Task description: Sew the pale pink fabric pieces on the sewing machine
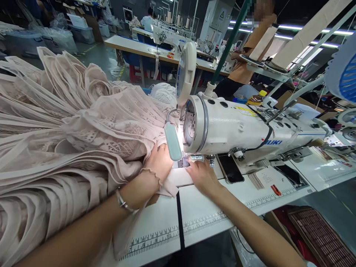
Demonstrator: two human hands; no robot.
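A white sewing machine (230,126) stands over the table, with a small pale green lamp (172,141) lighting its needle area. My left hand (160,163), wearing a bracelet and a watch at the wrist, lies left of the needle with curled fingers on a beige lace garment (119,129). The lamp partly covers its fingertips. My right hand (201,176) is right of the needle, its fingers drawn together by the presser foot; what they pinch, if anything, is hidden. A beige fabric corner (169,188) hangs below my left hand.
Beige garments (27,207) are heaped on the left. A magnifier (185,74) rises beside the machine head. A phone (230,168) and a red clip-like item (276,190) lie on the right of the table (205,207). Another person (239,70) stands behind.
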